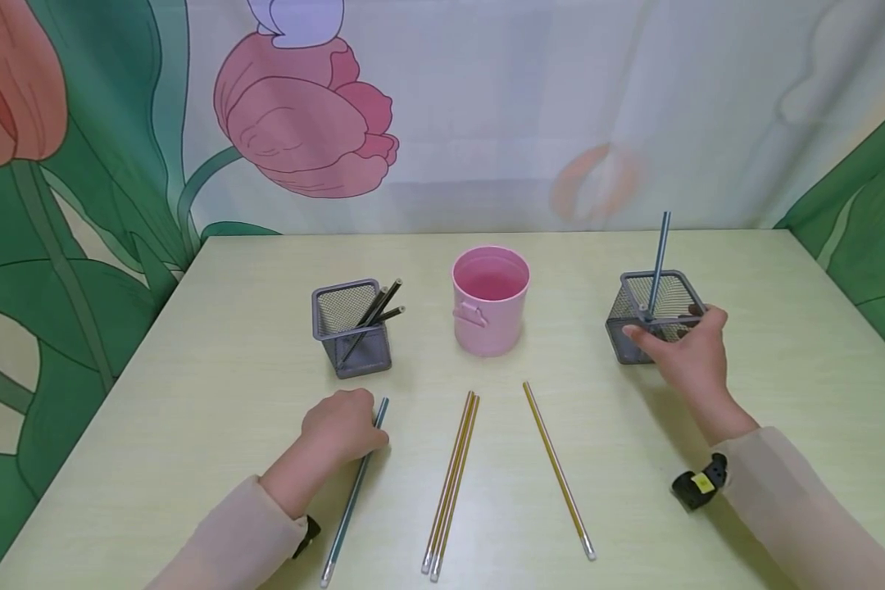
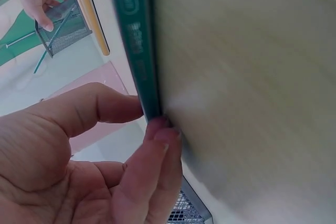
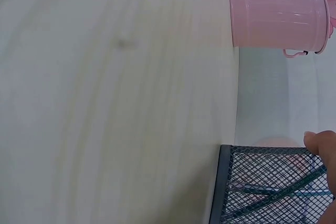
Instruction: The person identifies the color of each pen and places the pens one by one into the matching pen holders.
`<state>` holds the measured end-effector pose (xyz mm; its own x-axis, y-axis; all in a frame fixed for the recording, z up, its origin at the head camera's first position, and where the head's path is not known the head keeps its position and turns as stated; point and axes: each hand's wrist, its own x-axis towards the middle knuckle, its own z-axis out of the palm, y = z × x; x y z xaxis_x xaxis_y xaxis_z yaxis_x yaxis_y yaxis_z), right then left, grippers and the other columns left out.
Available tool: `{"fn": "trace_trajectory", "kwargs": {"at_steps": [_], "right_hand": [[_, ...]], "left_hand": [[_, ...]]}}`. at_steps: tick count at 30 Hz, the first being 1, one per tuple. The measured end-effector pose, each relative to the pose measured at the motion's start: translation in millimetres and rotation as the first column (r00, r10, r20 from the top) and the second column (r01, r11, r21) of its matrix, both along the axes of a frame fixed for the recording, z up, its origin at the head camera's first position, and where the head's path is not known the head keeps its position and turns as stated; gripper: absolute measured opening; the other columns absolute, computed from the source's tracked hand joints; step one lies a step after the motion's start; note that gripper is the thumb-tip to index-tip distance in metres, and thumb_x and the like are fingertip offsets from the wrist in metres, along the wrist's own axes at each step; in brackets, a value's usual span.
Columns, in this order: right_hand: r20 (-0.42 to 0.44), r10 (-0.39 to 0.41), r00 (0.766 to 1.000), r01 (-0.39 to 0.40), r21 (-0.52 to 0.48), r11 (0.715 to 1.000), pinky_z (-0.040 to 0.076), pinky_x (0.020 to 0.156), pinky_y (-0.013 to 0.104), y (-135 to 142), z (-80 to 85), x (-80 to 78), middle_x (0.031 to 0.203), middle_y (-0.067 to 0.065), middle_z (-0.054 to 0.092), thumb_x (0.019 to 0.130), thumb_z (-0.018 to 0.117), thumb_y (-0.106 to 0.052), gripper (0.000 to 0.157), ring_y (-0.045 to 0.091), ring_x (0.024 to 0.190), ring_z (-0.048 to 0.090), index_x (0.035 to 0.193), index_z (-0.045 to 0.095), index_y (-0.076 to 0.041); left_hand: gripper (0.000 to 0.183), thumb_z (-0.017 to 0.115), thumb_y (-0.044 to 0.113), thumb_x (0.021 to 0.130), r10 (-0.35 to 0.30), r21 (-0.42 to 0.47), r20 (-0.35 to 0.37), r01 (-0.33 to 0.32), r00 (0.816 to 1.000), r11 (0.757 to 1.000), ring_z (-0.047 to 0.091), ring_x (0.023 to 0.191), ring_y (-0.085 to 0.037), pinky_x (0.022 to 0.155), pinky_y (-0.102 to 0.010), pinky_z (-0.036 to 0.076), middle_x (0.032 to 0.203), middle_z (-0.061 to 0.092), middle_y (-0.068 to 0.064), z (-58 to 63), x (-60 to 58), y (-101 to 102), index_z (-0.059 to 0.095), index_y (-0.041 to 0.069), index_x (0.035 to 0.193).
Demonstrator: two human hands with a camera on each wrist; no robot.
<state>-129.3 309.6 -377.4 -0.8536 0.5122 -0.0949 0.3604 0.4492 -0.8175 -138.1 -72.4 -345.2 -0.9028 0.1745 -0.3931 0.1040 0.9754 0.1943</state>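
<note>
My left hand (image 1: pixel 342 426) pinches a green pencil (image 1: pixel 350 504) between thumb and fingertips. That pencil (image 2: pixel 137 40) lies on or just above the table at the front left; the exact contact is hidden. At the right, my right hand (image 1: pixel 686 352) grips a dark mesh pen holder (image 1: pixel 634 305), thumb at its near side and fingers at its right side. A blue pencil (image 1: pixel 660 254) sticks up out of this holder. Through the mesh in the right wrist view, a green pencil (image 3: pixel 283 195) slants inside it.
A second mesh pen holder (image 1: pixel 365 352) with several black pencils (image 1: pixel 385 301) stands back left. Between the holders is a pink bucket (image 1: pixel 488 328). Yellow pencils lie in front: two together (image 1: pixel 453 483) and one apart (image 1: pixel 558 471). A printed curtain (image 1: pixel 487 98) hangs behind the table (image 1: pixel 251 328).
</note>
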Motion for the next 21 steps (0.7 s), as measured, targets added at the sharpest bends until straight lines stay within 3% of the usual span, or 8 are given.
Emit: {"fn": "trace_trajectory", "kwargs": {"at_steps": [13, 21], "right_hand": [[0.004, -0.003, 1.000, 0.003, -0.003, 1.000, 0.036, 0.105, 0.053, 0.7, 0.2, -0.4, 0.146, 0.029, 0.032, 0.079, 0.072, -0.047, 0.102, 0.042, 0.130, 0.037, 0.144, 0.006, -0.004], [-0.003, -0.002, 1.000, 0.002, -0.003, 1.000, 0.036, 0.105, 0.054, 0.5, 0.1, -0.6, 0.146, 0.029, 0.032, 0.080, 0.072, -0.047, 0.101, 0.042, 0.130, 0.037, 0.144, 0.006, -0.005]], "left_hand": [[0.021, 0.066, 0.021, 0.083, -0.009, -0.046, 0.044, 0.011, 0.999, 0.999, 0.047, 0.062, -0.019, 0.050, -0.029, 0.037, 0.068, 0.048, -0.004, 3.1, 1.1, 5.0, 0.053, 0.008, 0.074], [0.024, 0.064, 0.021, 0.082, -0.015, -0.030, 0.031, 0.016, 0.999, 0.999, 0.045, 0.061, -0.018, 0.050, -0.028, 0.036, 0.065, 0.046, -0.003, 3.2, 4.0, 4.8, 0.049, 0.010, 0.067]]}}
